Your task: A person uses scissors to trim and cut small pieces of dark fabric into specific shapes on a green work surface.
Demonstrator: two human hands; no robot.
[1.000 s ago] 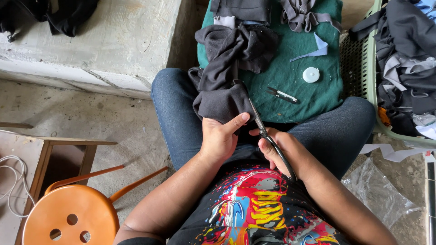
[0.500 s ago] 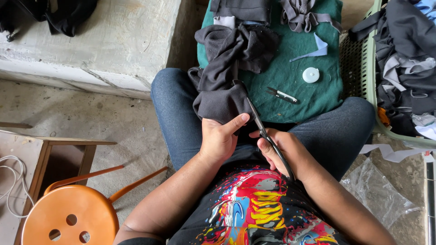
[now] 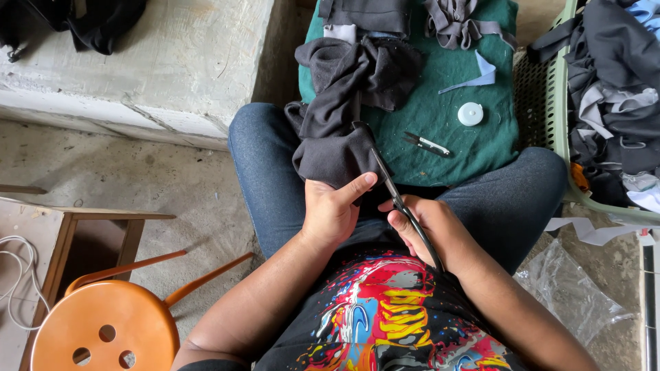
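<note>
A dark grey cloth [image 3: 344, 110] hangs from a green mat [image 3: 440, 89] down onto my lap. My left hand [image 3: 330, 209] grips its lower edge, thumb stretched out on the fabric. My right hand [image 3: 423, 230] holds long black scissors [image 3: 402, 203], whose blades point up along the cloth's right edge. I sit in blue jeans with the mat across my knees.
Small thread snips [image 3: 427, 143], a white round disc [image 3: 470, 113] and grey fabric pieces [image 3: 454, 24] lie on the mat. A green basket [image 3: 560, 103] of dark clothes stands at right. An orange stool [image 3: 103, 323] and a wooden bench [image 3: 69, 233] are at lower left, a concrete ledge [image 3: 137, 75] above.
</note>
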